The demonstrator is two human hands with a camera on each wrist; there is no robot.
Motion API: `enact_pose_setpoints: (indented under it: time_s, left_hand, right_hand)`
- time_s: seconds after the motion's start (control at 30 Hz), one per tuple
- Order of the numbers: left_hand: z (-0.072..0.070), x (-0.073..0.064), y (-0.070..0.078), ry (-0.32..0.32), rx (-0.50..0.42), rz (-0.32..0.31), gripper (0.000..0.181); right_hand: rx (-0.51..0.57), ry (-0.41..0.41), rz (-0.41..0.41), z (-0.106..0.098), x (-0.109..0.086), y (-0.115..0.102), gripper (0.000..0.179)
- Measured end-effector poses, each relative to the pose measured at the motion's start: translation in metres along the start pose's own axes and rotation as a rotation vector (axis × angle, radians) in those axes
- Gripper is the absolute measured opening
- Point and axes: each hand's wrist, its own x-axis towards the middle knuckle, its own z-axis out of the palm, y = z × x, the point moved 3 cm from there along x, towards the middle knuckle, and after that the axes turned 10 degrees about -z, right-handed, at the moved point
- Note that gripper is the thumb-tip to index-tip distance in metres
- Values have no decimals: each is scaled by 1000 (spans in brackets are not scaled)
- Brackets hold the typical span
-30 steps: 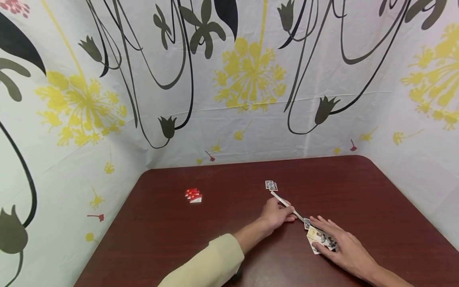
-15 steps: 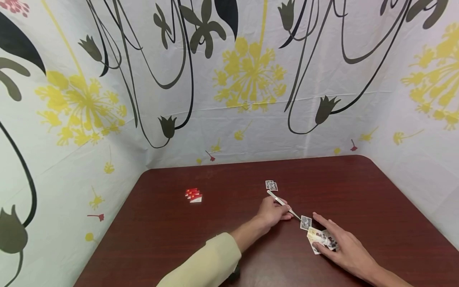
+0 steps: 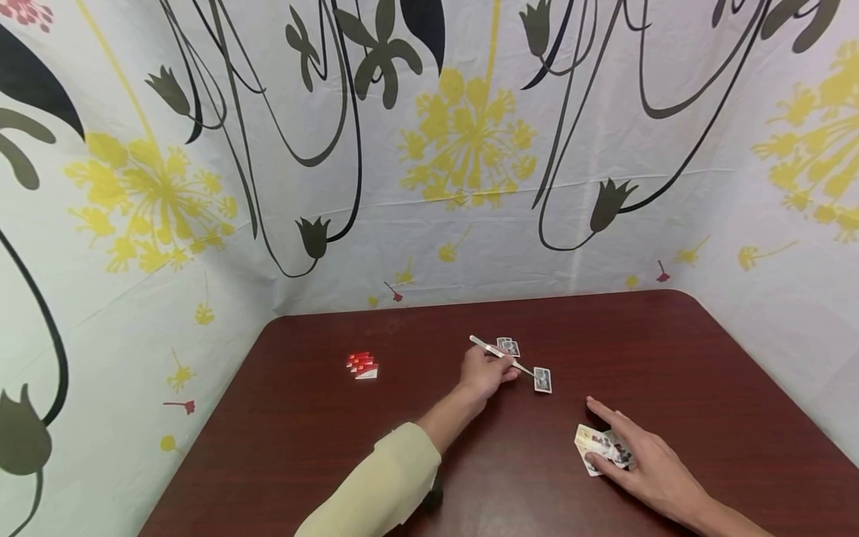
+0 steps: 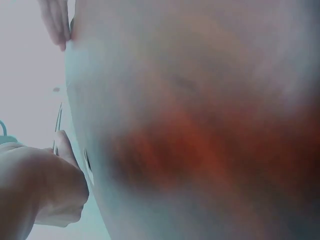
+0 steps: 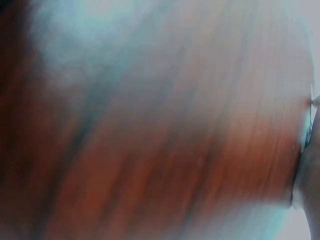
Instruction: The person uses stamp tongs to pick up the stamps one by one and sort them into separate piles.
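In the head view my left hand (image 3: 485,373) pinches a pair of white tweezers (image 3: 493,348). The tips meet the left edge of a small dark-pictured, white-bordered stamp (image 3: 542,380). Just beyond the hand lie two similar overlapping stamps (image 3: 510,348). With fingers spread, my right hand (image 3: 647,466) rests beside and partly over several cream-and-dark stamps (image 3: 593,441), hiding some of them. The left wrist view catches the left hand (image 4: 45,185) and the thin tweezers (image 4: 58,122) at its left edge. Only a sliver of the right hand (image 5: 310,175) shows in the right wrist view.
Several red-and-white stamps (image 3: 362,365) lie overlapped at the left on the dark reddish wooden table (image 3: 295,447). A white cloth (image 3: 403,179) with yellow and grey flower prints hangs behind the table and at its sides. Both wrist views are largely blurred.
My left hand has moved left and away from me with the tweezers, and the dark-pictured stamp has come along, away from the group by the right hand. The right hand has barely moved.
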Motion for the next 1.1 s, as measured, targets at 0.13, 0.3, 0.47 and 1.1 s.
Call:
enact_pose_setpoints:
  time_s: [0.13,0.3,0.47,1.1]
  left_hand:
    - [-8,10,6,94,23,20,7]
    - [-15,21,11,192,25,35,13]
    - [-19,30,13,258,69,46,12]
    - [-20,41,22,339,322,48,7]
  right_hand:
    - [3,7,-3,0,0,0,85]
    - [5,12,-11,0,0,0,85]
    - [-2,14,-17,0,0,0,85]
    - [34,-1,6,-1,1,-4,82]
